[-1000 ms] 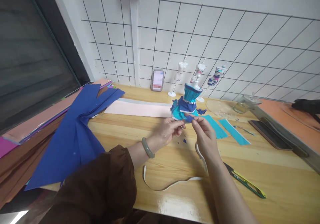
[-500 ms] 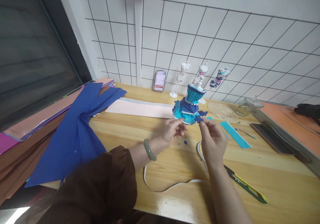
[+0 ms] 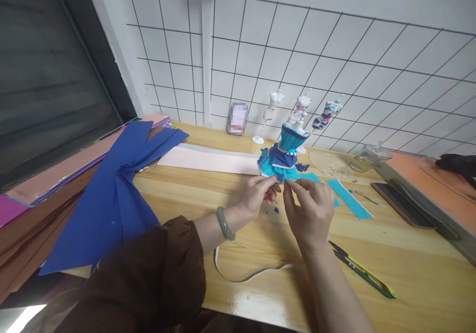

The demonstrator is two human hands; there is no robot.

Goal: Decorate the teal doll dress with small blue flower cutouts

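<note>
A miniature dress form in a turquoise and dark blue paper dress (image 3: 293, 138) stands tilted in front of me. My left hand (image 3: 260, 194) pinches the lower hem of its skirt between thumb and fingers. Close beside it, my right hand (image 3: 310, 206) has its fingertips pinched on a small dark blue paper flower (image 3: 281, 176), held against the skirt's front hem. More dark blue paper pieces (image 3: 302, 167) lie just right of the skirt. A few dark scraps (image 3: 276, 210) rest on the table below my left hand.
Yellow-green scissors (image 3: 366, 273) and a thin white strip (image 3: 241, 280) lie near me. Blue paper sheets (image 3: 111, 199) cover the left side; a pale pink strip (image 3: 208, 162) lies behind. Small dress forms (image 3: 273, 107), a phone (image 3: 238, 118), turquoise strips (image 3: 349, 199) and a glass jar (image 3: 366, 158) stand or lie farther back.
My right hand has moved left, bringing the blue paper flower from beside the skirt onto its front hem. My left hand stays at the hem.
</note>
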